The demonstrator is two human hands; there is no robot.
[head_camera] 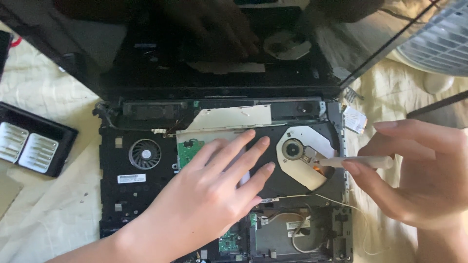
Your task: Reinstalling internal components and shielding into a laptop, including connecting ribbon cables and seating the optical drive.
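1. At the far left, a black tray (57,141) holding two clear packs of small metal bits (27,146) lies on a cream cloth (58,214) that covers the surface underneath.
2. Right of the tray sits an opened laptop (122,195) with its top cover off, so the black inner frame shows. Its dark screen (204,44) stands tilted back at the top of the view and reflects the hands dimly.
3. Inside the laptop, near its left side, is a round cooling fan (144,154). Just right of the fan a piece of green circuit board (187,151) shows.
4. The left hand (214,190) reaches in from the bottom edge. It lies flat and open, fingers spread, palm down on the dark metal top of the disc drive (280,182). It grips nothing.
5. On the right half of the drive, a silver plate surrounds the round spindle hub (293,149).
6. A thin white tool (356,162), like a small stick, points left with its tip touching the silver plate just right of the hub.
7. The right hand (419,175) comes in from the right edge and pinches the white tool between thumb and fingers, closed around it.
8. Below the drive, white wires (297,234) loop over a grey plate at the laptop's lower edge.
9. At the top right corner, part of a white fan grille (438,39) shows, well apart from the hands.
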